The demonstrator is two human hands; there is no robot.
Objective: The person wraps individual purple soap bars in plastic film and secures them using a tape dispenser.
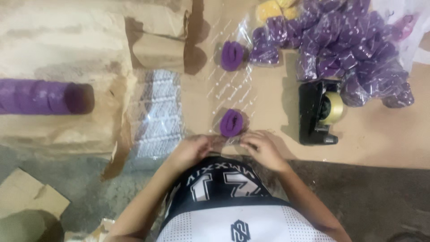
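Note:
A small purple roll (231, 122) lies inside a clear plastic bag (233, 134) on the brown cardboard surface (268, 103), just beyond my hands. My left hand (193, 148) pinches the bag's near edge on the left. My right hand (261, 147) pinches the same edge on the right. A second purple roll (232, 55) sits farther away inside another clear bag (224, 40).
A black tape dispenser (317, 114) with a yellowish tape roll stands to the right. A heap of bagged purple rolls (349, 49) fills the far right. A stack of clear bags (157, 112) lies left, and a long purple stack (42, 97) rests on brown paper.

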